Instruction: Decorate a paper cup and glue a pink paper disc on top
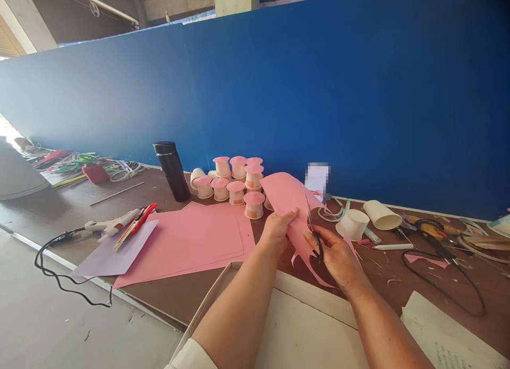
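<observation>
My left hand [280, 228] pinches a sheet of pink paper [285, 194] at its lower left, thumb on top. In my right hand [337, 255] is a pair of scissors [316, 232], its blades at the sheet's right part. Narrow strips of cut paper hang below and to the right of the hands. Behind them stand several paper cups [254, 205] with round pink tops, some stacked in two layers. Larger pink sheets [191, 241] lie flat on the table left of my hands.
A white box or tray [311, 326] is under my forearms. Leftward are a black flask [172, 170], a glue gun [113, 223], a red-handled cutter [137, 223] and a lilac sheet [119, 252]. Rightward lie plain cups [382, 215], a black cable [446, 300] and scraps. A blue panel [279, 93] stands behind.
</observation>
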A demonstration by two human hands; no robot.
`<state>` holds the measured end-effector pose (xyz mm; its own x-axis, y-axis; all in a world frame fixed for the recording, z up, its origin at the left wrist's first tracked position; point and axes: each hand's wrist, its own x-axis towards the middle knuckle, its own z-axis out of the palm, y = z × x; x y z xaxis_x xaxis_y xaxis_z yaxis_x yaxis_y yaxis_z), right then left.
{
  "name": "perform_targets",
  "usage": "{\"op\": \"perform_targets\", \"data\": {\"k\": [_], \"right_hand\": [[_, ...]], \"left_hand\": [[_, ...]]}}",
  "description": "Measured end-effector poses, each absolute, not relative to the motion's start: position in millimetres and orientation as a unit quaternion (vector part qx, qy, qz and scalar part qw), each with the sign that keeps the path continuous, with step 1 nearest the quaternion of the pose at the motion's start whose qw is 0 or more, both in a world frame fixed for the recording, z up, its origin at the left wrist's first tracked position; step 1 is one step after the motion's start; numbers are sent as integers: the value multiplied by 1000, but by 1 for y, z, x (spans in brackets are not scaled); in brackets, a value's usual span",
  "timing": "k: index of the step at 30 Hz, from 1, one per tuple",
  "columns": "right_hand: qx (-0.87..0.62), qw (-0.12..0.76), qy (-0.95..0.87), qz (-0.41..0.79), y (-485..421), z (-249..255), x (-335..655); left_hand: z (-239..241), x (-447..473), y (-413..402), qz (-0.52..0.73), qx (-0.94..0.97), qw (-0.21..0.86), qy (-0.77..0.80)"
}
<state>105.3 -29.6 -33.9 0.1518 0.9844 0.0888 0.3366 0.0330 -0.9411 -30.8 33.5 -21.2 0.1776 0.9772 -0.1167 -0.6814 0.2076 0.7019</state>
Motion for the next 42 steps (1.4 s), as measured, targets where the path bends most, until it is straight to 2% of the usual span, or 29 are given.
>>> {"op": "perform_targets", "data": {"k": [16,42], "right_hand": [[-577,488,-520,399,-30,-33,103],[-594,486,-530,361,-30,-33,104]], "left_hand": [[-22,-38,37,563,274,722,293],[-18,-38,37,565,264,725,292]]}}
